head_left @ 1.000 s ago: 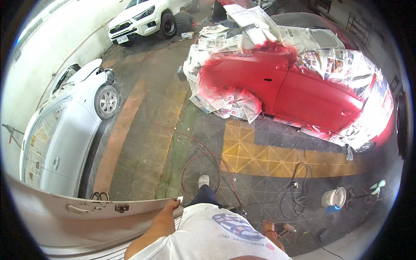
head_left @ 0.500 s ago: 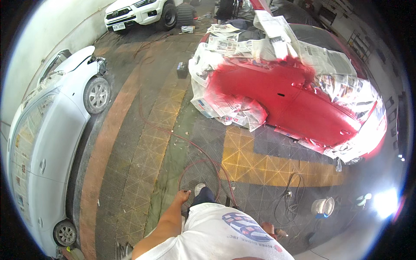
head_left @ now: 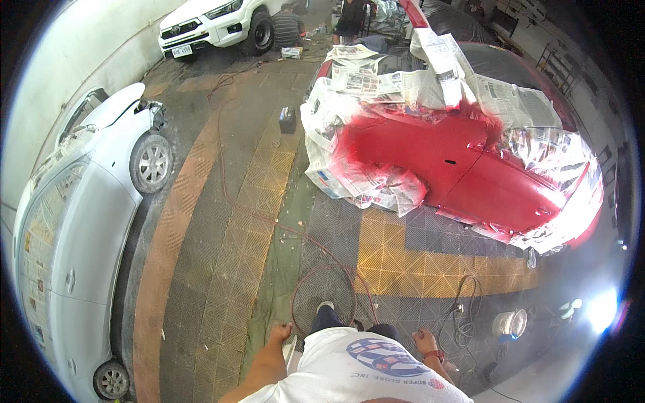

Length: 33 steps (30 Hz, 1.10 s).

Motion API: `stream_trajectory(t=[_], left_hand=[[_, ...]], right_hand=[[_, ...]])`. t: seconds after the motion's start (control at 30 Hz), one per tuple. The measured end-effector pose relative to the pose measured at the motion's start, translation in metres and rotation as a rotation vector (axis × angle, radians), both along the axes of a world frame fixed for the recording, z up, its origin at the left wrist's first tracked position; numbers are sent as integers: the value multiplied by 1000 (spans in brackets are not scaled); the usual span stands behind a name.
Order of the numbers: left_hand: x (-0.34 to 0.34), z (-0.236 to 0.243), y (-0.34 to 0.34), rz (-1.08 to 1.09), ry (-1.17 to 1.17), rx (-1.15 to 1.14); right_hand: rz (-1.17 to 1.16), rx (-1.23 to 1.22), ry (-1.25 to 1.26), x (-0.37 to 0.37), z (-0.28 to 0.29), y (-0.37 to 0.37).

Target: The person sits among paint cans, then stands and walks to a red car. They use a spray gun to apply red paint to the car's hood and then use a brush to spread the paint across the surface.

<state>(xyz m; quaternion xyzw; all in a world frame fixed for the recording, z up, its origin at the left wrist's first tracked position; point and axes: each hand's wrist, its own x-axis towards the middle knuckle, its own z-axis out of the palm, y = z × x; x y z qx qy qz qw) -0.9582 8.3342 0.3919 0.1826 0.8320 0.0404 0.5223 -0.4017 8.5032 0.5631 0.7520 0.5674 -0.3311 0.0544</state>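
Observation:
My left hand (head_left: 281,332) hangs low at my left side, its fingers curled, with nothing visible in it. A narrow pale thing (head_left: 291,350) shows just below it, its kind unclear. At my right side is my right hand (head_left: 424,341), fingers also curled and nothing seen inside; a red band (head_left: 433,354) circles that wrist. Neither hand touches the cars. Ahead to the right stands a car with a glossy red side (head_left: 430,151), its edges masked with newspaper (head_left: 376,181) and clear plastic sheeting (head_left: 551,151). One shoe (head_left: 325,305) shows below me.
A red hose (head_left: 306,235) loops around my feet. Black cable (head_left: 460,322), a white bucket (head_left: 509,324) and a bright lamp (head_left: 601,310) are at right. A pale car (head_left: 94,242) stands left. Ahead are a black battery (head_left: 287,121), a white truck (head_left: 208,30) and a crouching person (head_left: 289,30).
My right hand has swung forward into fuller view beside my shirt. My left hand is lower in the picture, and the view has shifted slightly, with more of my legs showing.

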Motion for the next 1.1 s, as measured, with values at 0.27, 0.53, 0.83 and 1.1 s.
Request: stream_trajectory(t=[0.27, 0.53, 0.83, 1.1], left_hand=[[17, -3, 29, -20, -161, -6], [-3, 1, 100, -128, -281, 86], [90, 50, 163, -586, -21, 87], [286, 33, 198, -989, 227, 133]], right_hand=[[339, -22, -245, 117, -142, -31], [-330, 214, 144, 79, 9, -35], [-936, -45, 229, 152, -76, -255], [-1350, -160, 207, 221, -107, -441]])
